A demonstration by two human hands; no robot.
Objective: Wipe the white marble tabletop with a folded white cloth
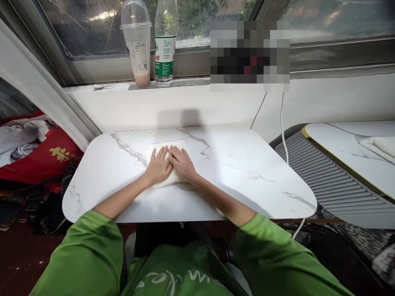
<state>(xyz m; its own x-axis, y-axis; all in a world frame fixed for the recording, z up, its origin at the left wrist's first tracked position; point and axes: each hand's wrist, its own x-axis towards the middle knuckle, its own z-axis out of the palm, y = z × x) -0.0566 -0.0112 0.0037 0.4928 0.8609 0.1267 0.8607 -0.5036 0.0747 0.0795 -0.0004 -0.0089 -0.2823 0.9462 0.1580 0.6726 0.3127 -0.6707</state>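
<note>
A folded white cloth [156,149] lies flat on the white marble-patterned table [240,164], left of its middle. On the cloth's left part rests my left hand [159,165], palm down with the fingers stretched out. My right hand [182,163] lies flat on the right part of the same cloth, its fingers also extended and touching those of the left hand. Neither hand is wrapped round anything. Much of the cloth is covered by the two hands.
On the windowsill stand a plastic drink cup [142,61] and a water bottle [166,57]. A white cable [282,127] hangs by the table's right end. Further right is another table [339,139]. A red bag [46,156] with white fabric lies at the left.
</note>
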